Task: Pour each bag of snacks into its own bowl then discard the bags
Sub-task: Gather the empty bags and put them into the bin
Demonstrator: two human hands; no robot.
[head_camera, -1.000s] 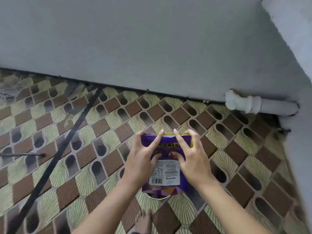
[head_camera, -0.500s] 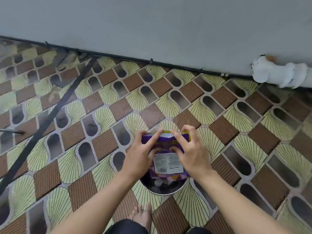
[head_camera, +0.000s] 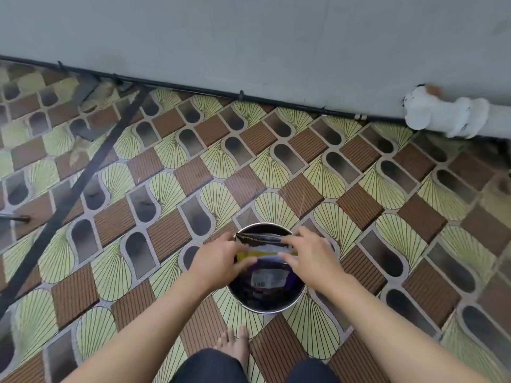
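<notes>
A purple snack bag with a yellow band and a white barcode label lies tilted over a round steel bowl on the patterned floor. The bag's top edge points away from me and looks pulled open. My left hand pinches the bag's top left corner. My right hand pinches the top right corner, fingers spread along the opening. The bowl's inside is dark and mostly hidden by the bag; I cannot tell whether snacks lie in it.
A grey wall runs along the far side with a black cable at its base. A white pipe sticks out at right. A black bar slants across the left floor. My bare foot is just before the bowl.
The bag has come down from upright and now tilts low over the bowl, its top pulled open. My head has tipped down, bringing the whole bowl into view.
</notes>
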